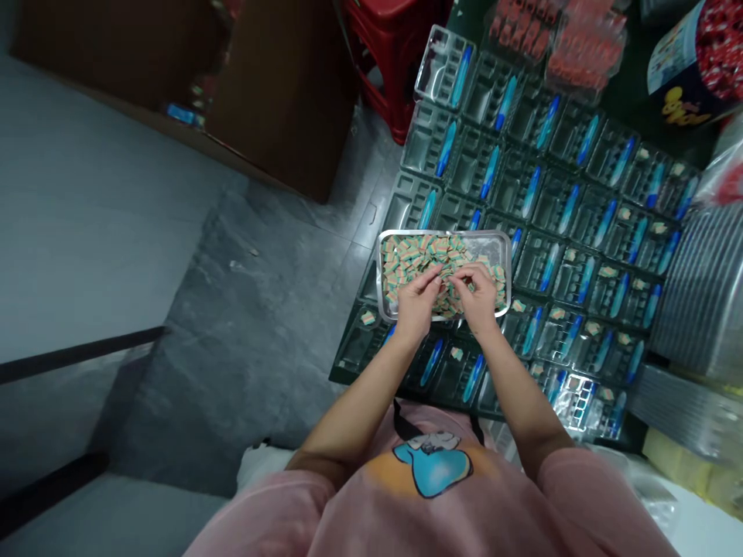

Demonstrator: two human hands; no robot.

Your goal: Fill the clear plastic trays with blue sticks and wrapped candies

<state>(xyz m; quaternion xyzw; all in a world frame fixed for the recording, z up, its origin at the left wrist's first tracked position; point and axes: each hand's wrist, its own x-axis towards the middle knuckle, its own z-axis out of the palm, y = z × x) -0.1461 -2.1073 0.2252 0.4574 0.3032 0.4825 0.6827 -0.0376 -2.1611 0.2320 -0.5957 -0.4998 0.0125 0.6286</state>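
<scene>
A metal tray (509, 272) full of small striped pieces (406, 259) in peach, green and white rests over the clear plastic blister trays (473, 166). Above the heap, my left hand (419, 298) has its thumb and forefinger pinched together. My right hand (477, 292) is beside it, fingertips also pinched, close to the left ones. Whatever sits between the fingertips is too small to make out. Many blister trays hold a blue pen-like stick (531, 191). Some, mostly at the right and near side, also hold a striped piece (518, 306).
Stacked blister trays (693, 286) stand along the right edge. Red pieces in clear packs (586, 46) and a printed bucket (676, 70) of red items lie at the far right. A red stool (386, 70) and a cardboard box (279, 100) are beyond the table's left side.
</scene>
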